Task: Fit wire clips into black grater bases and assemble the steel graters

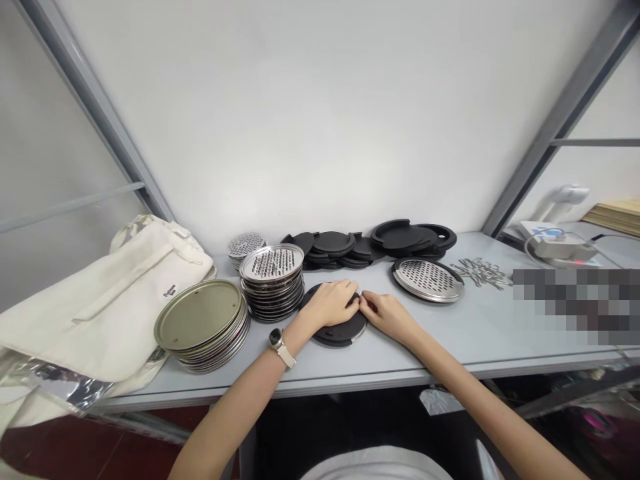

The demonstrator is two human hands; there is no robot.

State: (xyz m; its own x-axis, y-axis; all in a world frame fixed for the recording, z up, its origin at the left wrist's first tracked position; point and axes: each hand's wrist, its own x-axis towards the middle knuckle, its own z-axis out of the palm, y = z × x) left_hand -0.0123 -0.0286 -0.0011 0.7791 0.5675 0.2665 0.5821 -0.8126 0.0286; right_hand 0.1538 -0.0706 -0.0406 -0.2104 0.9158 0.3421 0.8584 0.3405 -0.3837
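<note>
A black round disc [345,333] with a thin shiny rim lies on the grey table. My left hand [331,303], with a watch on its wrist, rests over the top of the disc and grips it, the fingers bent toward its far right edge. At that edge my right hand [393,317] pinches thumb and forefinger together; a small shiny bit shows between the hands, too small to name. To the right lies a round metal grater plate [429,280] with a black edge. Beyond it is a loose pile of small metal clips [480,273].
Left of the hands stand a tall stack of round grater plates [273,280] and a stack of olive metal discs [200,317]. Black round holders [330,245] lie along the wall. A cream bag [100,307] covers the left end. Shelf posts [555,127] frame both sides.
</note>
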